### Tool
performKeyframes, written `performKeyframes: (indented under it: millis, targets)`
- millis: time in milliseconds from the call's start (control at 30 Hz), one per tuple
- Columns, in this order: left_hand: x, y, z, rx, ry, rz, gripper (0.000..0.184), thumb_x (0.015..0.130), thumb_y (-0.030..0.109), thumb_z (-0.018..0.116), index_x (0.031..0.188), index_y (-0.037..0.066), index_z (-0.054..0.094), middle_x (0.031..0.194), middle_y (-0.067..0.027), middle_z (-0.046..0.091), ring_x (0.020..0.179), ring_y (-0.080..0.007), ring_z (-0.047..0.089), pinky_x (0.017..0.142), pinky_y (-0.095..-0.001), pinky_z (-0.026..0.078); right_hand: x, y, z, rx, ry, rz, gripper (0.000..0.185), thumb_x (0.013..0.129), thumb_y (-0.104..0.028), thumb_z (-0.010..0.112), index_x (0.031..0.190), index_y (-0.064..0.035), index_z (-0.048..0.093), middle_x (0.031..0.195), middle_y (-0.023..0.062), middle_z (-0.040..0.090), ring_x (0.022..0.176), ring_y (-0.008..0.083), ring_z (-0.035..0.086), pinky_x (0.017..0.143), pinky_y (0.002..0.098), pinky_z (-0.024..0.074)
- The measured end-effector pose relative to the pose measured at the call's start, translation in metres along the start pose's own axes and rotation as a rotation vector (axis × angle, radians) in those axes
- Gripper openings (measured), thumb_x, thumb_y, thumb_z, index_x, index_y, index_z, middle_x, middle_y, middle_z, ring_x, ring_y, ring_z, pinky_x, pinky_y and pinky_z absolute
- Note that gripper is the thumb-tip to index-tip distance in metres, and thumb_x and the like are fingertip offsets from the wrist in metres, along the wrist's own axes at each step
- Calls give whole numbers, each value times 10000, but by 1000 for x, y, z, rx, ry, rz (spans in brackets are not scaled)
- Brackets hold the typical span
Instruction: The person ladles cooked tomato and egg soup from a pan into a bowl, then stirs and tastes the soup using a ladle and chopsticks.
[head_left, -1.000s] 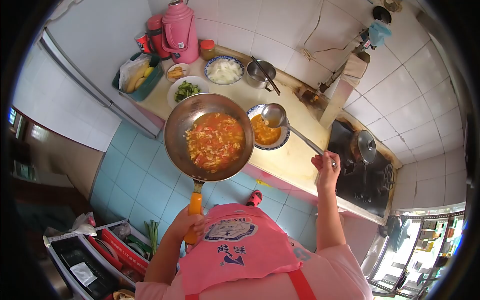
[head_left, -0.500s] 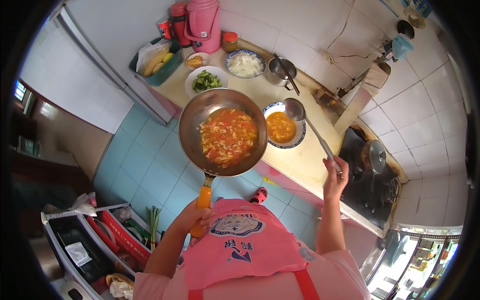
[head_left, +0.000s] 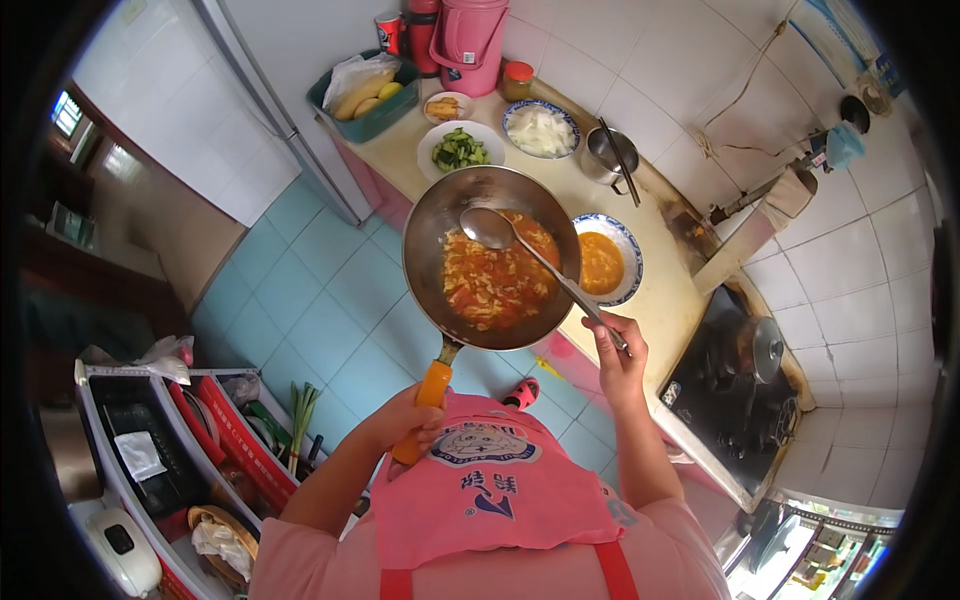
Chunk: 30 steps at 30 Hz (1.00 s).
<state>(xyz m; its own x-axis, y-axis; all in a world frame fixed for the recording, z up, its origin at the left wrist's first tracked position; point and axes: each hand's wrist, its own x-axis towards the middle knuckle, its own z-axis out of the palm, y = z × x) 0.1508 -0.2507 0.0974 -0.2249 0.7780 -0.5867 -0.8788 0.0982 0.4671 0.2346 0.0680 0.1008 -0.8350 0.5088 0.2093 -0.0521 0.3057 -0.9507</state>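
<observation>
On the counter (head_left: 660,330), the basket (head_left: 372,128) sits far left, the dish (head_left: 430,115) and vegetable plate (head_left: 430,165) right of it. Farther right come the jar (head_left: 517,82), slice plate (head_left: 572,145) and saucepan (head_left: 598,172), chopsticks (head_left: 622,162) across it. Nearer, the bowl (head_left: 632,258) lies right of the pan (head_left: 430,285); the ladle (head_left: 487,228) reaches over the pan. The stove (head_left: 700,390) is at right, a pot (head_left: 766,350) on it.

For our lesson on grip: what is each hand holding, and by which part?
Left hand: pan, by its orange handle. Right hand: ladle, near its handle's end.
</observation>
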Motion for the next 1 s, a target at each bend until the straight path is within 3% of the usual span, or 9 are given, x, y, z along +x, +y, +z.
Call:
performKeyframes:
  millis: [167,300,400,500,767,1000]
  targets:
    - [-4,0,0,9,12,-4,202,804,38,540,957,76,414,650,-6,432,498,-94,418,456,-261,407,3,-3,6,-77,-36,-16,126,918,-71,589,997,26,578,923,123,665,897,165,646,768,265,499]
    - [-8,1,1,5,-9,7,204,809,48,542,960,80,408,659,-3,431,505,-88,420,463,-259,415,1,3,4,70,-24,39,169,933,-94,568,1034,38,540,942,143,650,896,206,654,793,309,521]
    - [-6,-1,-1,3,-18,3,203,810,52,543,959,80,407,666,-2,430,508,-84,420,466,-258,419,11,7,6,342,102,311,251,945,-182,555,1081,23,503,915,173,638,842,260,665,794,369,555]
    - [-7,-1,-2,10,-21,2,200,810,55,543,955,79,407,672,-2,432,509,-83,419,468,-259,420,14,13,4,397,143,351,255,947,-201,552,1078,13,507,908,172,639,801,256,669,775,366,558]
    - [-9,1,1,12,-5,-13,202,801,50,537,955,79,409,672,-1,432,508,-82,415,473,-260,413,13,10,-7,378,229,355,281,940,-234,564,1056,14,502,837,154,643,722,238,664,700,352,570]
    - [-9,0,2,16,-17,-3,204,802,54,538,957,78,408,669,1,433,510,-81,414,474,-258,414,3,8,-12,330,150,206,234,943,-166,560,1064,26,505,964,163,620,856,234,654,792,375,556]
